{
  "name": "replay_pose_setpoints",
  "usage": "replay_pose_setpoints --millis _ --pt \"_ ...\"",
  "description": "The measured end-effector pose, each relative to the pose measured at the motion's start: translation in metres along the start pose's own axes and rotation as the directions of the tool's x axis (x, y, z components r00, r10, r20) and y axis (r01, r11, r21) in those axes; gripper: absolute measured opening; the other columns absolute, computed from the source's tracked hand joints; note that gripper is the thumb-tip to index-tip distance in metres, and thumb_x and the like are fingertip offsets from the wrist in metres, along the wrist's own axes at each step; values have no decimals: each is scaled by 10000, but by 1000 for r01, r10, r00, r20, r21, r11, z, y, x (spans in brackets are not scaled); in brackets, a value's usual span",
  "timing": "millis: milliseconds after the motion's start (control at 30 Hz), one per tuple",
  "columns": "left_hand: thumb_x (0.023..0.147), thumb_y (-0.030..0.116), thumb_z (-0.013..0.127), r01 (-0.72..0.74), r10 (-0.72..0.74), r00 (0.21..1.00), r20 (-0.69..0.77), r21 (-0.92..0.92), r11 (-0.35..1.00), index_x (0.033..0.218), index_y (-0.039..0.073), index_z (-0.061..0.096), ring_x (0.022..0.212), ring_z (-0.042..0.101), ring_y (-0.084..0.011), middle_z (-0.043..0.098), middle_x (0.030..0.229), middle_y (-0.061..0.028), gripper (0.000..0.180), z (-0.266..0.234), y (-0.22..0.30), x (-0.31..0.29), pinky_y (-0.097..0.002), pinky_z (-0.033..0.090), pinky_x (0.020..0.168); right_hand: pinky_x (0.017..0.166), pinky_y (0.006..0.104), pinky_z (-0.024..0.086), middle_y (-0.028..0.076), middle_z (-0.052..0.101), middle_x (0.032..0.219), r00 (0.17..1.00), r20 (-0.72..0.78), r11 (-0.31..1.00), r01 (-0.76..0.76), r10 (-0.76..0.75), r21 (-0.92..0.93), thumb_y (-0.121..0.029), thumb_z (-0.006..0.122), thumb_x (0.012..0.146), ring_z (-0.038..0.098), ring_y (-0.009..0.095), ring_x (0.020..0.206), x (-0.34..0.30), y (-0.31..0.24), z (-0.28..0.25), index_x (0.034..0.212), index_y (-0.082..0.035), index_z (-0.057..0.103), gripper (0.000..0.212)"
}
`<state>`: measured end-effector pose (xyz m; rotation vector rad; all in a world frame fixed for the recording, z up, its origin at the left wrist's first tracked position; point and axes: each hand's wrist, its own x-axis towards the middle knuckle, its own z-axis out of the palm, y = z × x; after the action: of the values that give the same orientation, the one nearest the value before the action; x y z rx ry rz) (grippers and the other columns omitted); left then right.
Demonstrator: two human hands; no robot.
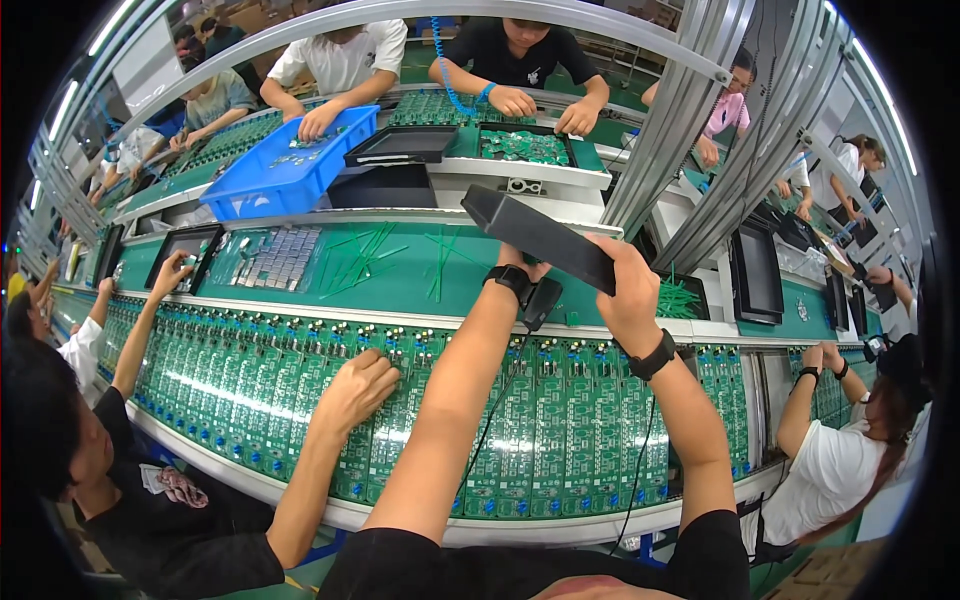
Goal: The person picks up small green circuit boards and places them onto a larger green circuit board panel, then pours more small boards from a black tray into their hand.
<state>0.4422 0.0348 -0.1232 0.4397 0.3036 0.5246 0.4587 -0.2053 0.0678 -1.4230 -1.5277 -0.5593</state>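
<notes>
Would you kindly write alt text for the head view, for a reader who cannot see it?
Both hands, left hand and right hand, lift a black tray above a conveyor of green circuit boards. A neighbour's hand rests on the boards, and other workers sit around the line.

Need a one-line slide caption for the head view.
Both hands, left hand and right hand, lift a black tray above a conveyor of green circuit boards.
</notes>
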Motion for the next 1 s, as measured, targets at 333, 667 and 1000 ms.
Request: replay_pose_setpoints --millis 333,667,1000 --pt "798 455 532 22 -6 988 152 -108 994 1030 147 549 926 578 -201 592 1022 -32 385 -4 -13 8 -357 495 746 704 329 496 141 611 949 996 -62 998 67 -67 -1 163 506 518 606 302 824 1 -11 -22 1026 2 514 533" --pt "939 283 306 -141 142 987 78 -12 990 1167 57 445 1037 487 -231 499 1151 -99 350 133 -13 -89 -357 415 918 716 336 500 172 616 945 992 10 989 126 -125 -76 180 478 518 610 316 854 -18 -3 -61 1034 4 513 546" --pt "877 365 400 160 -222 945 -239 -252 954 1040 81 512 812 566 -235 565 930 -97 345 85 -21 -48 -386 475 802 788 270 441 128 619 925 916 -248 946 -325 316 2 148 480 685 605 220 886 -19 13 -68 1036 -1 517 383"
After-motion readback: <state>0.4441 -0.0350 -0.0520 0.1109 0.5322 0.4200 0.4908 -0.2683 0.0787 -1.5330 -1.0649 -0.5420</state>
